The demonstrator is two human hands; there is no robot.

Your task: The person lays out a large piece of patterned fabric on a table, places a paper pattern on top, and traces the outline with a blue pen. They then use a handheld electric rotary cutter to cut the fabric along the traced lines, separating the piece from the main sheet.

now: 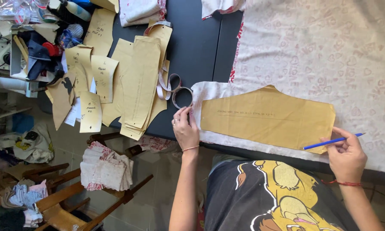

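Pale printed fabric (320, 55) covers the right of a dark table (196, 47). On it, frame centre, a tan paper pattern piece (265, 117) lies with its long axis left-right. The left hand (185, 128) presses curled fingers on the fabric edge at the piece's left end. The right hand (345, 156), lower right, pinches a blue pencil (333, 140), tip toward the pattern. More pattern pieces (137, 81) lie upper left.
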